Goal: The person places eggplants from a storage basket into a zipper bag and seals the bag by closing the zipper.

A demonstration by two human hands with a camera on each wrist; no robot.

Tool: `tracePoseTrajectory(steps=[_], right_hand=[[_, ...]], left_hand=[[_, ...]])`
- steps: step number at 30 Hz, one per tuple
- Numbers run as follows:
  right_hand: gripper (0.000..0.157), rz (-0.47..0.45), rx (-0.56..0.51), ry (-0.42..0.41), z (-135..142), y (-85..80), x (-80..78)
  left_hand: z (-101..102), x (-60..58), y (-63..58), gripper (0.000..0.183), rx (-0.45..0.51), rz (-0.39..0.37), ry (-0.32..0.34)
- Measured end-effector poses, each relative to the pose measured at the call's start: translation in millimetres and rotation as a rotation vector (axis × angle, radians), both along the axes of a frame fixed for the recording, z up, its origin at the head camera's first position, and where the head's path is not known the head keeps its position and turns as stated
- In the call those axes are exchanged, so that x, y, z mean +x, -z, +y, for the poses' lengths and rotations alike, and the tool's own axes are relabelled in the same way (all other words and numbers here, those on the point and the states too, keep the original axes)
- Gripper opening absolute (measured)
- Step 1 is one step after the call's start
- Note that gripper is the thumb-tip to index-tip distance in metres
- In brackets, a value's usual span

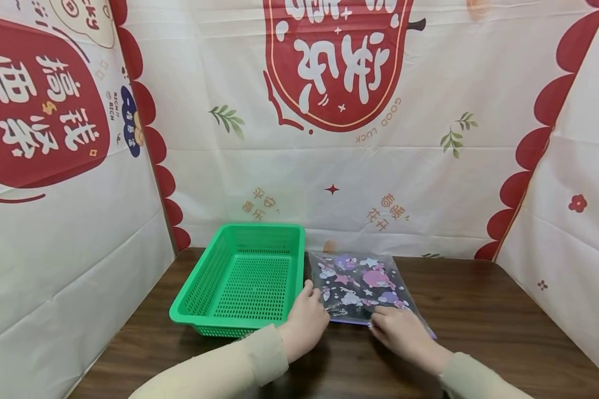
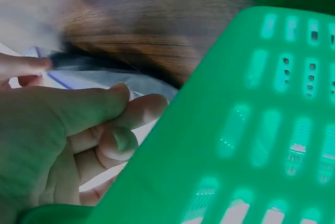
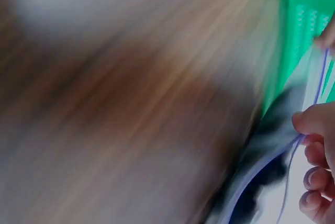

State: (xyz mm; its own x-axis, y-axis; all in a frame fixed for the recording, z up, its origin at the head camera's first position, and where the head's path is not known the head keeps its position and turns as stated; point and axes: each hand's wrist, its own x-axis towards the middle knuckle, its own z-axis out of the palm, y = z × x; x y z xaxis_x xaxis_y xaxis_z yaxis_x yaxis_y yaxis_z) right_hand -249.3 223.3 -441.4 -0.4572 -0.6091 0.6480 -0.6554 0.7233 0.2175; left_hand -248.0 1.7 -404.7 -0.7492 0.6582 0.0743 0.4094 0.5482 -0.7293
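A clear zip bag (image 1: 344, 280) printed with pink, white and purple cartoon figures and stars lies flat on the table, its purple zip edge towards me. My left hand (image 1: 305, 318) pinches the bag near its left corner, close beside the green basket (image 1: 178, 313). Further right along the same edge, my right hand (image 1: 401, 331) grips the bag between thumb and fingers. In the right wrist view the purple zip strip (image 3: 318, 85) runs between both hands, and below the right thumb the edge parts into two lines.
The basket, with perforated walls and floor, stands left of the bag on a dark wooden table (image 1: 479, 310). Printed white cloth walls (image 1: 329, 172) with red scalloped borders enclose the table at the back and both sides.
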Motion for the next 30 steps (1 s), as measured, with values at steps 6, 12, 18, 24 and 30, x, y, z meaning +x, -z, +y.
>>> tracePoseTrajectory(steps=[6, 12, 18, 24, 30], right_hand=[[0.023, -0.043, 0.046, 0.075, 43.4, 1.5, 12.5], [0.025, -0.042, 0.035, 0.09, 40.4, 11.7, 16.3], [0.026, -0.081, 0.086, 0.085, 17.6, 14.3, 6.3], [0.026, -0.091, 0.12, 0.102, 30.2, 4.3, 6.8], [0.027, -0.12, 0.133, 0.187, 53.2, 5.3, 11.5]], left_hand=[[12.1, 4.1, 0.5, 0.012, -0.03, -0.047, -0.042], [9.4, 7.2, 7.2, 0.012, -0.082, -0.1, -0.084], [-5.2, 7.5, 7.6, 0.011, -0.093, -0.076, -0.132], [-1.4, 8.9, 6.0, 0.011, -0.133, -0.064, -0.126], [1.4, 10.3, 10.8, 0.012, -0.183, -0.102, -0.197]])
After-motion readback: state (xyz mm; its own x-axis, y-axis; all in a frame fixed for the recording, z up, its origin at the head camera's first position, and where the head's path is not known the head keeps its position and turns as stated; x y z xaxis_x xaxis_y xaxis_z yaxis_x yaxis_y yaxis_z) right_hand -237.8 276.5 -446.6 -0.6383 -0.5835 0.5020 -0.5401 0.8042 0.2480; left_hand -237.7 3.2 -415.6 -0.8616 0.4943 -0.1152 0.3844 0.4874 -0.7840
